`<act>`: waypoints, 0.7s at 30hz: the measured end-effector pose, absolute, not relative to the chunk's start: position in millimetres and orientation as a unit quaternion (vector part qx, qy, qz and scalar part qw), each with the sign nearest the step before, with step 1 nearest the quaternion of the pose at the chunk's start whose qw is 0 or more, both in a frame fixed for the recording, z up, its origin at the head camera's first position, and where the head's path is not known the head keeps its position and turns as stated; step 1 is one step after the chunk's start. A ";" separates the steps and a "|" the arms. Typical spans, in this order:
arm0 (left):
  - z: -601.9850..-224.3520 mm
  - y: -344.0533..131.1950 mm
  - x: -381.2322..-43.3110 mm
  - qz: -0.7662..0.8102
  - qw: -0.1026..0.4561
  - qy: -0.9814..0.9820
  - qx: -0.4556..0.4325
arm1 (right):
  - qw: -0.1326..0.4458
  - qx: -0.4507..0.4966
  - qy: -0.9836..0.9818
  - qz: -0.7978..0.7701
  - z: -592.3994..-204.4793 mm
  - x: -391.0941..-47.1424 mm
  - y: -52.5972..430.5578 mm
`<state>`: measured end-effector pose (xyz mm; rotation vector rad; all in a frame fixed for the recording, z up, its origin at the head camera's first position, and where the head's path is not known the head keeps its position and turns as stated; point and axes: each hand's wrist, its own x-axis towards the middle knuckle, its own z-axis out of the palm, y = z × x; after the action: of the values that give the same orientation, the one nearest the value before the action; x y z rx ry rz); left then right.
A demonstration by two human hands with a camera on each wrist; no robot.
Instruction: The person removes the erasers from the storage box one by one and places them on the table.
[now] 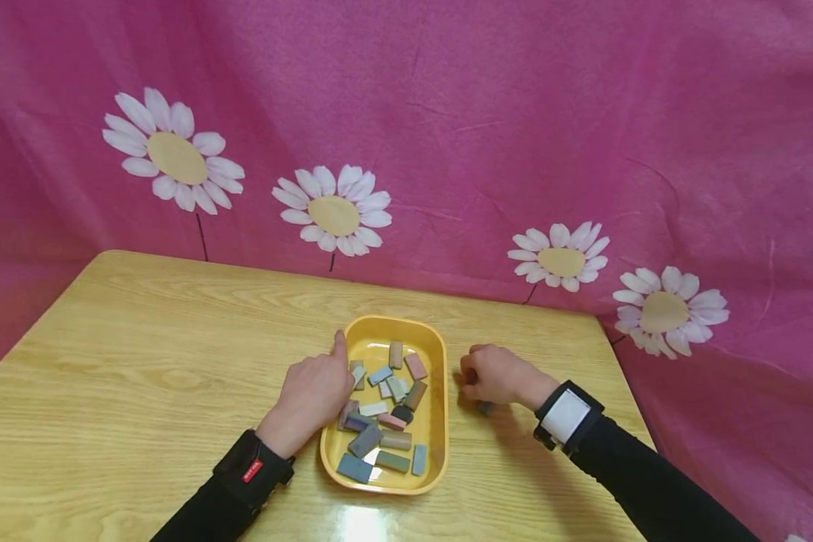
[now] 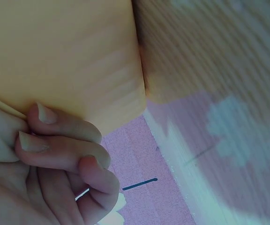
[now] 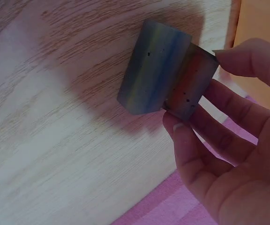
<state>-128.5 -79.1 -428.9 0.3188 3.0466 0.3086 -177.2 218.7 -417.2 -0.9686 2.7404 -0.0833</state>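
Observation:
A yellow plastic tray [image 1: 442,421] holds several small blocks [image 1: 396,440] in muted pink, brown, blue, green and grey. My left hand [image 1: 315,393] grips its left rim; in the left wrist view curled fingers [image 2: 62,150] lie against the tray's outer wall [image 2: 60,51]. Right of the tray, my right hand [image 1: 497,374] is low over the table. The right wrist view shows it pinching a reddish-brown and grey block [image 3: 191,82] between thumb and fingertip. Beside that sits a block with blue and yellow streaks [image 3: 153,65]; whether the two touch, I cannot tell.
The wooden table [image 1: 142,361] extends to both sides of the tray. Behind it hangs a pink cloth [image 1: 433,150] printed with white daisies, meeting the table's far edge. A dark band [image 1: 569,414] with a white patch is on the right wrist.

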 end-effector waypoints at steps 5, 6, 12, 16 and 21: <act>-430.2 -79.9 -129.5 0.099 0.033 0.989 0.102 | 0.112 -0.342 0.931 -0.057 -418.6 -183.7 219.1; -429.9 -80.2 -129.7 0.098 0.034 0.989 0.101 | 0.106 -0.343 0.931 -0.062 -417.0 -185.2 219.0; -430.9 -80.3 -129.8 0.095 0.022 0.989 0.106 | 0.028 -0.342 0.935 -0.093 -389.5 -193.3 210.7; -431.1 -80.6 -130.7 0.101 0.021 0.989 0.108 | 0.009 -0.357 0.929 -0.097 -369.2 -195.2 186.8; -431.6 -77.8 -130.1 0.105 0.036 0.988 0.109 | 0.032 -0.387 0.920 -0.056 -360.8 -189.5 144.5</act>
<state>-130.1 -77.8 -431.6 0.3338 3.0337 0.3236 -189.5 144.5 -360.8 -1.1908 2.8318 -0.1710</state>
